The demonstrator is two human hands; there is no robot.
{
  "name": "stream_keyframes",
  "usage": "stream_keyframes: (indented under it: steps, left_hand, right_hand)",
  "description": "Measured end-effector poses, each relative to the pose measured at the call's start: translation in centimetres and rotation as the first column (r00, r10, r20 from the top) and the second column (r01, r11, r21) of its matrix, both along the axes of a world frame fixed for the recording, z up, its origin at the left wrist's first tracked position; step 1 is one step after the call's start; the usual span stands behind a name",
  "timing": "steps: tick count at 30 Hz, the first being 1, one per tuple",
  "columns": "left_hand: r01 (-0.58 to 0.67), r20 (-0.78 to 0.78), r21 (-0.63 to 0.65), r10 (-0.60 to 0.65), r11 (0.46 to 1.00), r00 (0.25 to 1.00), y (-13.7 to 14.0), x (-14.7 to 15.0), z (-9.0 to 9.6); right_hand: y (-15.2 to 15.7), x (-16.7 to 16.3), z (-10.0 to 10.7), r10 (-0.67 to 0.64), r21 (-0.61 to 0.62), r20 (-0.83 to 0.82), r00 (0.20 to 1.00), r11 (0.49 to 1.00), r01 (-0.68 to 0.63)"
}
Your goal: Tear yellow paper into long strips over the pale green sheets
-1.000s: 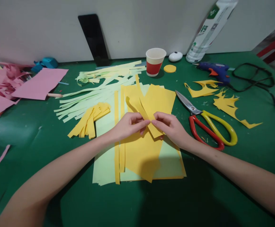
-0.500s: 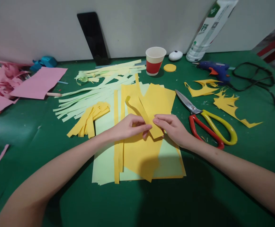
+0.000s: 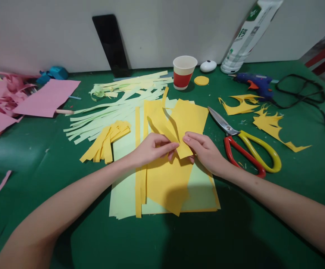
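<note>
Between my two hands is a yellow paper strip (image 3: 184, 151), its far end split into narrow tails that curl away from me. My left hand (image 3: 158, 148) pinches its left edge between thumb and fingers. On the opposite edge, my right hand (image 3: 203, 150) grips it the same way. Below lie yellow paper sheets (image 3: 165, 183) on top of pale green sheets (image 3: 123, 194). Long yellow strips (image 3: 138, 160) run down the left side of the stack. A bunch of short yellow strips (image 3: 105, 142) rests left of my left hand.
Right of the stack lie scissors (image 3: 232, 134), yellow scraps (image 3: 274, 125) and a glue gun (image 3: 259, 85) with its cord. A paper cup (image 3: 182, 76), yellow discs (image 3: 201, 80) and a leaning phone (image 3: 111, 45) stand behind. Pale green strips (image 3: 95, 123) and pink paper (image 3: 47, 98) are at left.
The strip has shifted slightly up between my fingers, and its tails have spread and bent differently. Both hands keep their grip in nearly the same place.
</note>
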State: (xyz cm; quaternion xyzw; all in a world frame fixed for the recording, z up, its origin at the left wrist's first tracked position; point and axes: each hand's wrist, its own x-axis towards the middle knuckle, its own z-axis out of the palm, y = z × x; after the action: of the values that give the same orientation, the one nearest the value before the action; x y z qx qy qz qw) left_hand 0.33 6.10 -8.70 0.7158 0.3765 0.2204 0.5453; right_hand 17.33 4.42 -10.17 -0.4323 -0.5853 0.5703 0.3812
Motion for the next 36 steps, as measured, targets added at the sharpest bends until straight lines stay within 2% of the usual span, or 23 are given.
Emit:
stream_keyframes:
  steps: [3,8,15,21,24,27,31,34,36]
  left_hand:
    - [-0.017,0.021,-0.029,0.017,0.999,1.000,-0.01,0.08,0.15]
    - [0.063,-0.006,-0.057,-0.063,0.996,0.998,-0.08,0.24,0.52]
    - [-0.029,-0.029,0.008,0.030,1.000,0.999,-0.08,0.27,0.33]
    - [-0.072,0.033,-0.051,0.073,0.996,0.997,-0.08,0.29,0.09]
    - [-0.050,0.040,-0.068,0.053,0.996,0.998,-0.07,0.34,0.13]
    - [-0.040,0.014,-0.040,0.040,0.998,0.999,-0.03,0.33,0.16]
    - [-0.086,0.007,-0.026,0.086,0.996,0.996,-0.03,0.26,0.03]
    - [-0.109,0.019,-0.080,0.111,0.991,0.994,-0.06,0.25,0.02]
    - [-0.090,0.045,-0.121,0.096,0.989,0.994,-0.06,0.22,0.18]
  right_hand:
    - [0.04,0.08,-0.18,0.019,-0.012,-0.022,1.000,1.000,-0.019]
    - [-0.03,0.06,-0.42,-0.003,0.000,-0.022,1.000,1.000,0.003]
    - [-0.35,-0.11,-0.51,-0.114,0.031,0.001,0.993,0.993,0.114]
    - [-0.27,-0.12,-0.42,-0.079,0.051,0.008,0.997,0.996,0.079]
    - [-0.33,-0.10,-0.39,-0.080,0.049,0.002,0.997,0.996,0.079]
    - [-0.39,-0.18,-0.40,-0.090,0.033,-0.022,0.996,0.995,0.091]
    - [-0.19,-0.31,-0.47,-0.164,-0.010,-0.112,0.980,0.986,0.164]
    - [-0.08,-0.34,-0.22,-0.224,-0.040,-0.177,0.958,0.975,0.221]
    - [-0.25,-0.40,0.25,-0.218,-0.045,-0.190,0.957,0.976,0.213]
